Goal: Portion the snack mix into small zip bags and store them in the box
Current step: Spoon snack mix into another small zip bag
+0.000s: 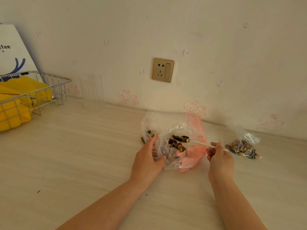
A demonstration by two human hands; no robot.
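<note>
One camera only, the head view, so that's all I've got to go on. My left hand [150,156] grips the mouth of a clear bag [167,146], thumb on one side and fingers curled round the plastic on the other, holding it open. My right hand [219,155] pinches the handle of a white plastic spoon [196,142] between thumb and fingertips, and the bowl sits loaded with snack mix [181,138] right over the open plastic. I honestly can't tell which layer is the big supply bag and which is the small zip bag; a pink-printed zip bag [192,156] lies crumpled under and beside it.

Progress-wise I'd say early-middle: one filled small bag [244,147] lies well off to the right on the counter [83,163], whether it's zipped I can't tell, and another clump of mix sits behind my left hand. No box that I can pick out, so storing is still all to do.

Room: wall close behind the bags, wire basket [33,90] with yellow stuff far left, a clear tumbler [92,92] by the wall, lots of open counter toward me
</note>
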